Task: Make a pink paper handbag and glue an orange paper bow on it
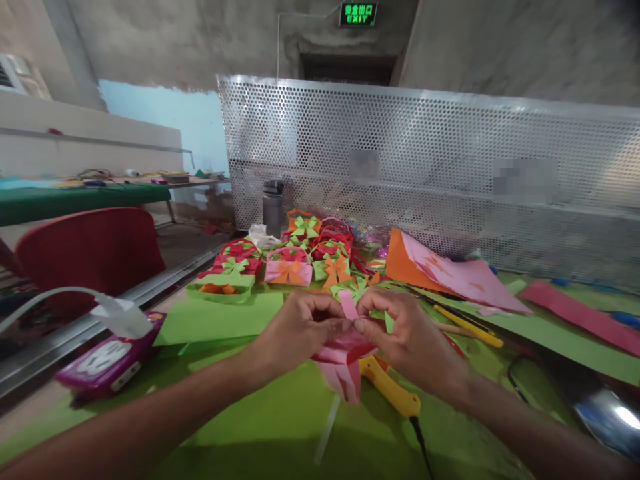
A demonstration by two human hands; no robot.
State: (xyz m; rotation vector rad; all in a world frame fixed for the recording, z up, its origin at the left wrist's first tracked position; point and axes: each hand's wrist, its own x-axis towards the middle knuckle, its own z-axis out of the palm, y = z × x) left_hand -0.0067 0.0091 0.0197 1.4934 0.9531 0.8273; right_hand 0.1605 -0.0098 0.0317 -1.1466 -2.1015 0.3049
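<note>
My left hand [295, 330] and my right hand [405, 333] meet in the middle of the view and pinch a pink folded paper piece [343, 363] between their fingertips. A narrow pink strip sticks up between the thumbs. The paper hangs a little above the green table cover [280, 427]. Just below my right hand lies a yellow-handled tool [393, 393] with a black cord. Behind the hands stand several finished paper baskets [287, 263] in red, pink, green and orange, each with a bow.
Pink and orange paper sheets [450, 273] and a yellow pencil [470, 325] lie to the right. A green sheet [220, 319] and a purple device [107, 363] sit on the left. A grey bottle [273, 207] stands before a perforated metal panel [425, 167]. A red chair [93, 250] is left.
</note>
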